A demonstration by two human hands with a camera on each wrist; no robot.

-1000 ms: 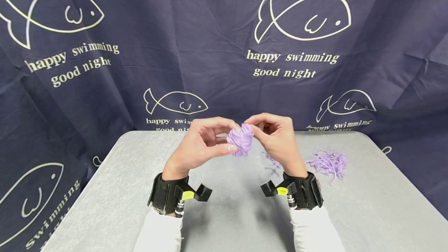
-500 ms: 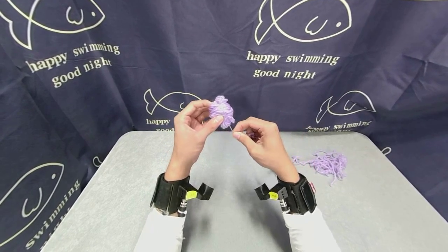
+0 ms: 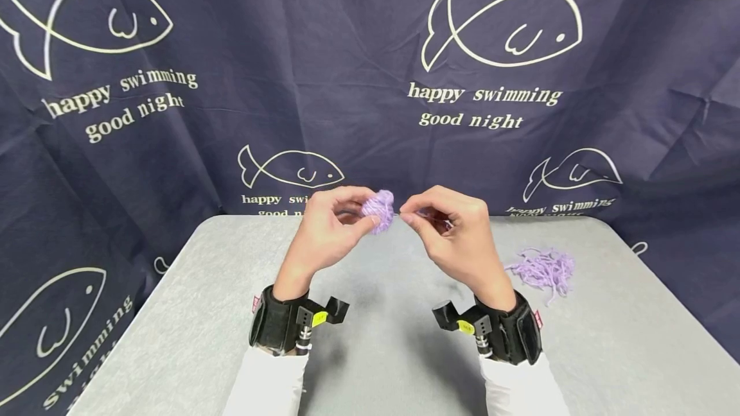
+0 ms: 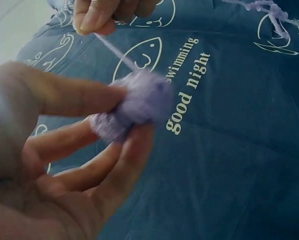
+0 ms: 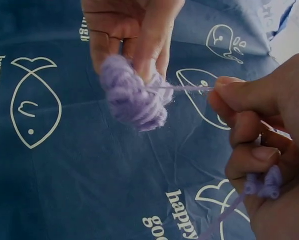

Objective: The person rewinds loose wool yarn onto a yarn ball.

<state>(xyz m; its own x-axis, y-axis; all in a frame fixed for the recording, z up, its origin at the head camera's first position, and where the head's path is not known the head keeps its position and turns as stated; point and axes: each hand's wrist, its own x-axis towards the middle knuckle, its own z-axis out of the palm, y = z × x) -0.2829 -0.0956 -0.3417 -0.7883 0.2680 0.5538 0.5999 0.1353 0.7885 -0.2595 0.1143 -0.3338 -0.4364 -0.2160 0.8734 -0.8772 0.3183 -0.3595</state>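
Observation:
A small lilac ball of yarn (image 3: 378, 212) is held up above the table's far edge, pinched between the thumb and fingers of my left hand (image 3: 326, 231). From the ball a single yarn strand (image 5: 187, 88) runs taut to my right hand (image 3: 453, 226), whose thumb and forefinger pinch it. In the right wrist view, more yarn (image 5: 263, 183) with small knots or loops shows at the curled lower fingers of that hand. The left wrist view has the ball (image 4: 139, 100) slightly blurred between thumb and fingers.
A loose tangle of lilac yarn (image 3: 543, 269) lies on the grey table (image 3: 393, 339), right of my right forearm. Behind the table hangs a dark blue cloth (image 3: 358, 101) printed with fish and lettering. Both wrists wear black camera straps (image 3: 280, 323).
The hands dipped apart and rose, and the ball went left and up, then came down again. My right hand moved left, then back right, keeping the strand stretched from the ball.

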